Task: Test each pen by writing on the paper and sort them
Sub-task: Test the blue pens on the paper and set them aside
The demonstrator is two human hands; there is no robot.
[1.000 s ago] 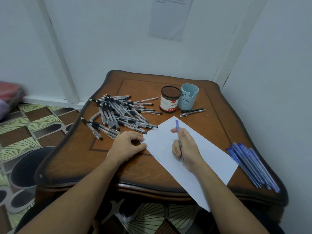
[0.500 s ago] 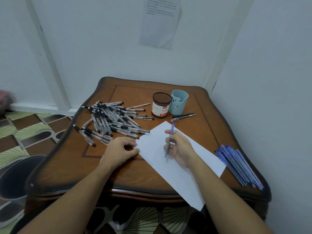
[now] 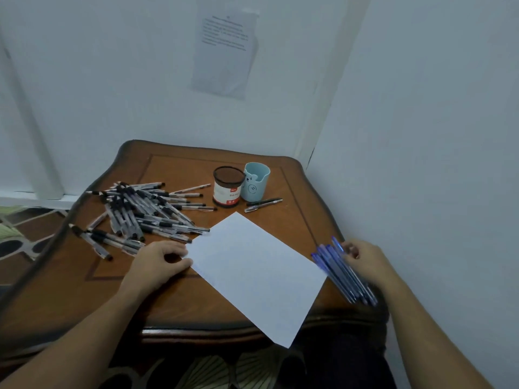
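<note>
Brown wood, the table (image 3: 174,299) carries everything. The white paper (image 3: 252,270) lies skewed at the middle, its near corner overhanging the edge. It is thin and likely to slide, so it needs pinning. The heap of black pens (image 3: 146,217) sits far left and the blue pens (image 3: 345,273) near right. They look light, stiff, smooth and prone to roll, best pinched mid-barrel. The left hand (image 3: 157,265), loosely curled and holding nothing, rests its thumb on the paper's left corner. The right hand (image 3: 365,262) touches the blue pens. Blur hides whether it pinches one.
</note>
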